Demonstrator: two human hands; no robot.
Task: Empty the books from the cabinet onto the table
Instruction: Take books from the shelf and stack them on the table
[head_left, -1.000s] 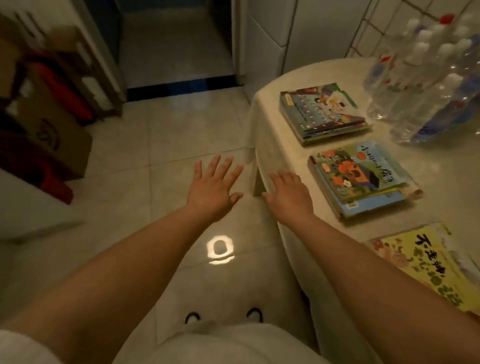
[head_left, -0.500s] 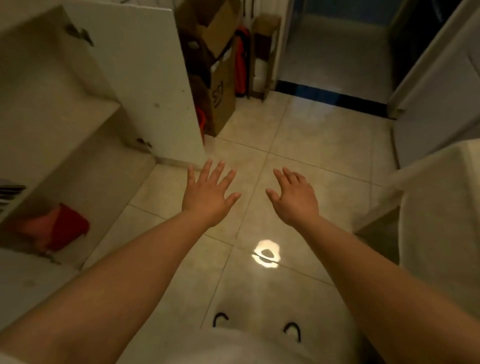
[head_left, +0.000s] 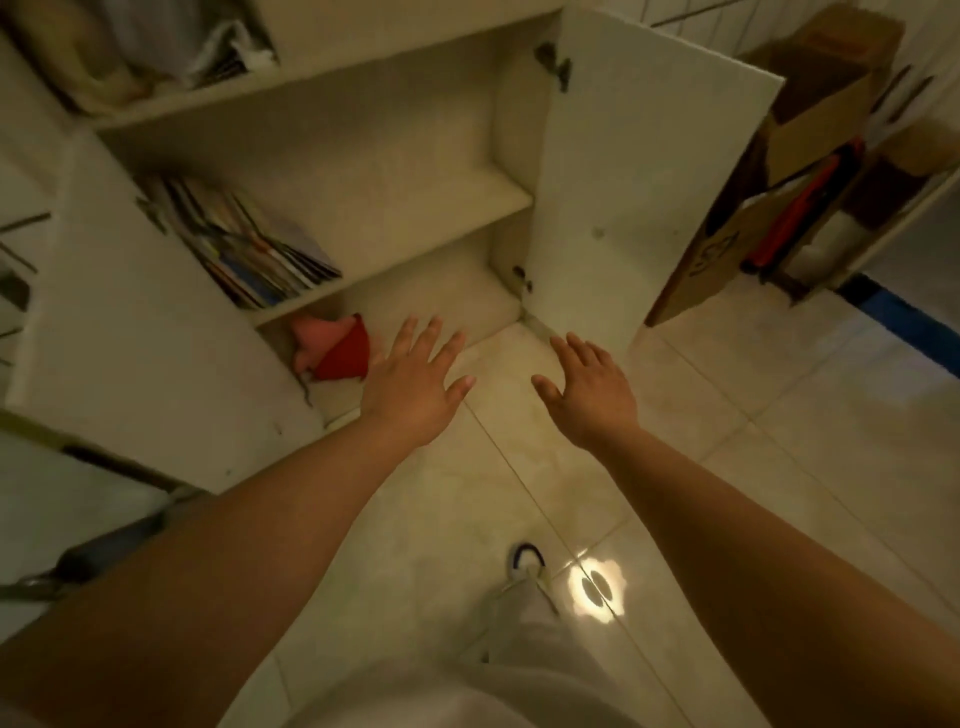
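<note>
Books (head_left: 249, 244), thin and glossy-spined, are leaning in a slanted row on the middle shelf of the white cabinet (head_left: 363, 150), up and left of both hands. Left hand (head_left: 415, 382) is hovering with fingers spread, holding nothing; right hand (head_left: 587, 395) is likewise spread and empty. Red and pink cloth (head_left: 335, 348) is lying on the cabinet's bottom shelf, just beside the left hand. Cardboard boxes (head_left: 810, 135) are standing right of the cabinet's open door (head_left: 639, 171).
</note>
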